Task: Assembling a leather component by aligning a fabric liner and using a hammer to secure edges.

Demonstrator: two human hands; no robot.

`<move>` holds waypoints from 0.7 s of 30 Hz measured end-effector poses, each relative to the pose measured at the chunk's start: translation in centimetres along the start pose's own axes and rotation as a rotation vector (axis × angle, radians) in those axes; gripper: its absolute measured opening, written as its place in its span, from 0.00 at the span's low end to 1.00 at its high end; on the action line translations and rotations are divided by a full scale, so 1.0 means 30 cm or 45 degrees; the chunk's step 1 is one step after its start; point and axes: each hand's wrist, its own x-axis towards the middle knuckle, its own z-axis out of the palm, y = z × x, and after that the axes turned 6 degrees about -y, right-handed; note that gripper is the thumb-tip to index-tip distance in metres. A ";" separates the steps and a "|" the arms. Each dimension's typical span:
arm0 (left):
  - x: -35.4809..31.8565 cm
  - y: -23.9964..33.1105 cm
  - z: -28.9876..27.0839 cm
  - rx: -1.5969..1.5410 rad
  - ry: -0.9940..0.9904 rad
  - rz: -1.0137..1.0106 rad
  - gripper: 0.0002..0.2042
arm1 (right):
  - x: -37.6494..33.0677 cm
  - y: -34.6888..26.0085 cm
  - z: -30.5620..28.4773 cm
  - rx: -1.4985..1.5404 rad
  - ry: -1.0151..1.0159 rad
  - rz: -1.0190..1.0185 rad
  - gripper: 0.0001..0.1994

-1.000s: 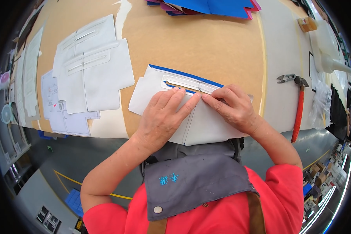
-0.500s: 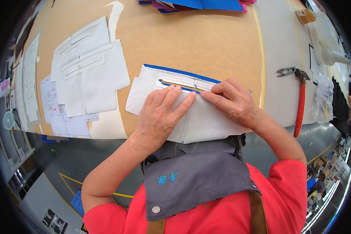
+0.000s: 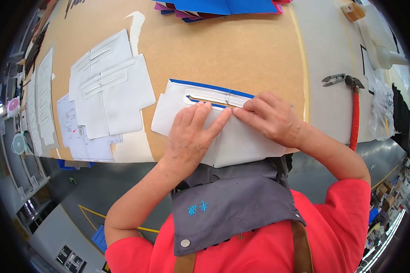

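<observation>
Hands (image 3: pixel 190 134) (image 3: pixel 276 119), nearly together, touch the white panel (image 3: pixel 243 141); whether they pinch is unclear.

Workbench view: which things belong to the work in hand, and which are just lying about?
Likely in the work:
- blue-edged white panel, under left hand and right hand
- similar white panels, probably

Apparently lying about:
- red-handled hammer
- plastic bag

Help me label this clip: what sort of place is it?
Probably a factory workshop: white cut panels lie on the worktable, with a red-handled hammer and metal nippers to the right.
</observation>
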 end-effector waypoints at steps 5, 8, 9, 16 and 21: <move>-0.003 -0.002 -0.004 0.037 -0.002 0.020 0.28 | 0.013 -0.011 -0.011 0.283 -0.005 0.293 0.08; -0.006 -0.003 -0.003 0.025 -0.017 0.032 0.28 | -0.009 -0.008 -0.024 0.337 -0.043 0.341 0.10; -0.008 -0.004 -0.003 0.056 -0.017 0.041 0.28 | -0.015 -0.014 -0.033 0.406 -0.080 0.424 0.09; 0.016 0.019 -0.019 -0.074 -0.047 0.119 0.27 | 0.003 -0.022 -0.071 0.433 -0.183 0.562 0.08; 0.019 0.025 -0.017 -0.043 -0.015 0.137 0.27 | 0.013 -0.025 -0.063 0.553 -0.163 0.551 0.08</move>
